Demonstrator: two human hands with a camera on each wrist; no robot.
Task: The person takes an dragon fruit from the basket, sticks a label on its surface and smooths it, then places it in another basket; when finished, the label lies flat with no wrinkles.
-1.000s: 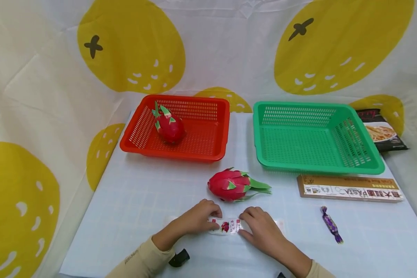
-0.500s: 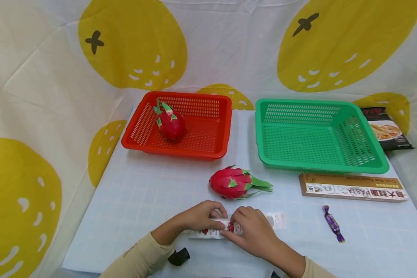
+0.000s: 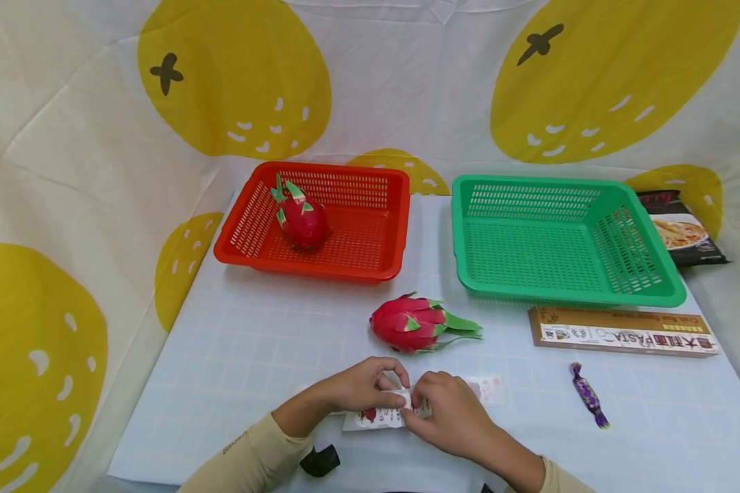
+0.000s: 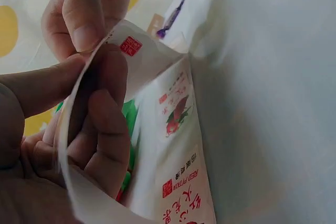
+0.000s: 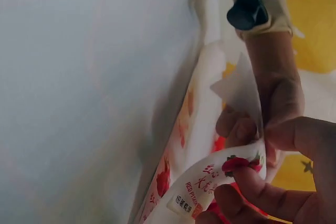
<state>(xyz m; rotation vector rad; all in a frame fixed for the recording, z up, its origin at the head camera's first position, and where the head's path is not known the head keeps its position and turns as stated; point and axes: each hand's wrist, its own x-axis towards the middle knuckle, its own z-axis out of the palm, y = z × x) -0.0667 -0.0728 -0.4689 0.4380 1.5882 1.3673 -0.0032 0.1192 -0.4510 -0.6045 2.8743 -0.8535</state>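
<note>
Low in the middle of the head view, both hands work on a white paper label strip [image 3: 373, 418] printed with red dragon fruit and lettering. My left hand [image 3: 364, 385] pinches it between thumb and fingers; my right hand [image 3: 453, 412] pinches it close by, their fingertips nearly meeting. In the left wrist view the label strip [image 4: 176, 124] bends in a curve over the fingers. A loose white end [image 5: 242, 90] stands up past the fingertips in the right wrist view. Just beyond the hands, a dragon fruit [image 3: 407, 324] lies on its side, leaves pointing right.
A red basket [image 3: 360, 239] at the back left holds another dragon fruit [image 3: 305, 224]. To its right stands a green basket [image 3: 524, 257], with a black food packet [image 3: 684, 236] behind its right side. A pasta box [image 3: 623, 334] and a purple wrapped candy [image 3: 588, 397] lie at the right.
The hands have come together from holding the strip flat and stretched between them. The strip's printed part has shifted left and bent; its right end shows beyond my right hand.
</note>
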